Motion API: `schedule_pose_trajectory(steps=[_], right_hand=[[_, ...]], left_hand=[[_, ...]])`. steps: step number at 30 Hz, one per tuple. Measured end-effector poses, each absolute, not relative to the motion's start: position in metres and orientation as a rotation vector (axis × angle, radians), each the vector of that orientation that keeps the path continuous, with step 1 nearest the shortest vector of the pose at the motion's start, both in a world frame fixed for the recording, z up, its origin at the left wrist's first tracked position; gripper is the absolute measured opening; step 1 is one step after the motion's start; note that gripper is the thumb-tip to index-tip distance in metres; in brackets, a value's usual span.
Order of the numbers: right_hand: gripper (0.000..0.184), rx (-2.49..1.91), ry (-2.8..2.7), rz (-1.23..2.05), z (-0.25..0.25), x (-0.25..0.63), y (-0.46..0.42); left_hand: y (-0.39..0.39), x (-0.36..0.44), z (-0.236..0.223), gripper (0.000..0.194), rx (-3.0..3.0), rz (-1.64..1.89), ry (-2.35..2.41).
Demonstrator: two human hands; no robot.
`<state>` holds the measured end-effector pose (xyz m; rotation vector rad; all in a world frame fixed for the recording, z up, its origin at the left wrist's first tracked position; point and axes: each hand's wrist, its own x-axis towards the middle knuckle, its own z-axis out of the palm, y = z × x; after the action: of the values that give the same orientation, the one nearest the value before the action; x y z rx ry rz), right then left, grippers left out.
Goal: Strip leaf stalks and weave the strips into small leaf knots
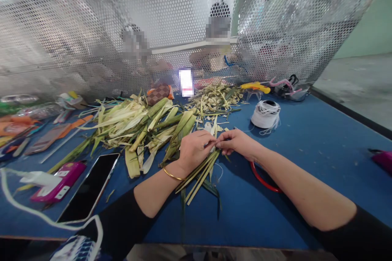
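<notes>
My left hand [196, 149], with a gold bangle at its wrist, is closed at the upper end of a bundle of green leaf stalks [200, 177]. The stalks fan out beneath it toward me. My right hand [237, 143] is pinched shut, its fingertips meeting those of the left. Whatever sits in that pinch is too small to name. A thin pale thread [219, 171] loops beside the stalks. Left of my hands lies a big heap of green and yellow leaves [128, 120]. Under my right forearm, a red ring [265, 183] partly shows.
A white string spool [266, 115] stands back right, near a yellow glue gun [255, 87]. Leaf scraps [214, 98] and a lit phone [185, 82] lie before the perforated metal screen [171, 12]. A dark phone [90, 187] and a magenta power strip [59, 181] with white cable lie left.
</notes>
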<state>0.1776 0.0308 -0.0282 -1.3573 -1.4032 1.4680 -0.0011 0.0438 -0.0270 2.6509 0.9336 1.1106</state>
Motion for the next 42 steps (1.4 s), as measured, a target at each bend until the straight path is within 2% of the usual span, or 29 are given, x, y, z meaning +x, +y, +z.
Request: schedule_pose_trajectory(steps=[11, 24, 42], right_hand=[[0.016, -1.417, -1.251, 1.487, -0.0241, 0.1779, 0.0306], [0.014, -1.367, -1.249, 1.547, -0.0240, 0.1794, 0.0311], [0.008, -1.411, -1.476, 1.349, -0.0200, 0.1811, 0.0308]], left_hand=[[0.0434, -0.0009, -0.0267, 0.018, 2.685, 1.143, 0.998], [0.0447, 0.0013, -0.0333, 0.017, 2.509, 1.220, 0.968], [0.0446, 0.0014, -0.0324, 0.016, 2.414, 1.205, 1.010]])
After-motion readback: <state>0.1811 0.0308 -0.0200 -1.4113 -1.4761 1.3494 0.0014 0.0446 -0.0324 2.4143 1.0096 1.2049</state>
